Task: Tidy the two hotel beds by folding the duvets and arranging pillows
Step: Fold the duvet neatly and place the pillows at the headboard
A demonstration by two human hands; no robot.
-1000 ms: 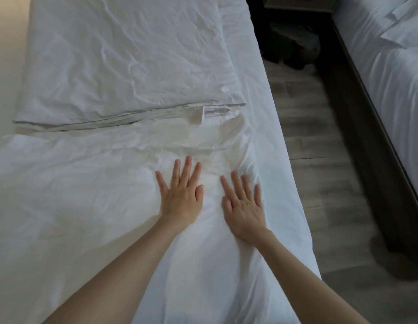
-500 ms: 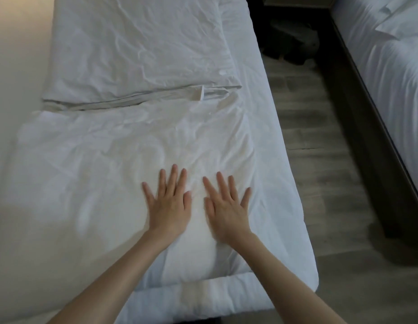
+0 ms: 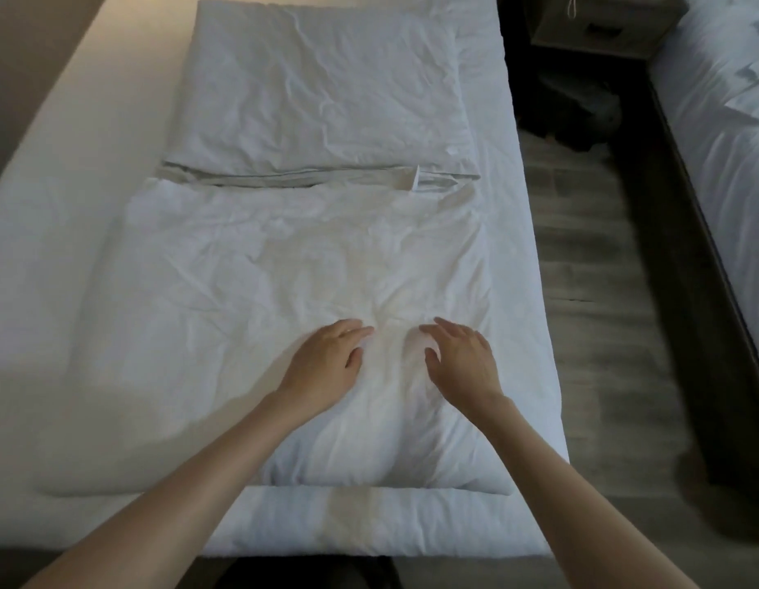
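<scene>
The near end of the bed (image 3: 50, 257) is being covered by a white duvet (image 3: 242, 291), which is lying folded and puffy, its rounded near fold being kept just inside the bed's near edge and its right side close to the right edge. Both hands are being rested on the duvet's near right part. The left hand (image 3: 327, 363) is being laid palm down, its fingers loosely bent and spread apart, nothing being pinched. The right hand (image 3: 462, 359) is being held just beside it in the same way, fingers relaxed and apart, the fingertips touching the cloth. A low ridge of creased cover is being left between the two hands.

A white pillow (image 3: 327, 87) is being carried at the bed's far end, its layered open edge touching the duvet's far edge.

A strip of wooden floor (image 3: 590, 291) is being shown beyond the right edge, with a second bed (image 3: 726, 172) in white linen past it. A dark bag (image 3: 569, 108) and a nightstand (image 3: 598, 27) are being seen between the beds' far ends.
</scene>
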